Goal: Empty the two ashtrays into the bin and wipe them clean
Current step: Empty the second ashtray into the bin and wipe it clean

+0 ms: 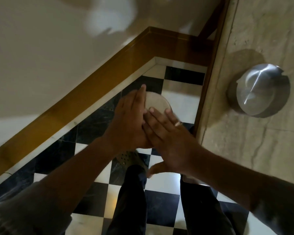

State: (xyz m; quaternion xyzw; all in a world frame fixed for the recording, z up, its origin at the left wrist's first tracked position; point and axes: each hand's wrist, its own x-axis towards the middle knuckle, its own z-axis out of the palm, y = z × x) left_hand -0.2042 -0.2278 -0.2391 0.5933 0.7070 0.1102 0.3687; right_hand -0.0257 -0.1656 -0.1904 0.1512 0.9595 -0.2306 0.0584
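A round ashtray (155, 103) is held over the checkered floor, its flat pale underside facing up. My left hand (127, 121) grips it from the left, fingers along its rim. My right hand (166, 133) lies flat on its underside, fingers spread, a ring on one finger. The second ashtray (260, 89), shiny metal with notches in its rim, stands on the stone counter (244, 150) at the right, apart from both hands. No bin or cloth is in view.
A black-and-white checkered floor (161, 200) lies below, with my legs and a shoe (127, 157) on it. A wooden skirting board (85, 92) runs along the white wall on the left. The counter's dark wooden edge (209, 73) borders the floor gap.
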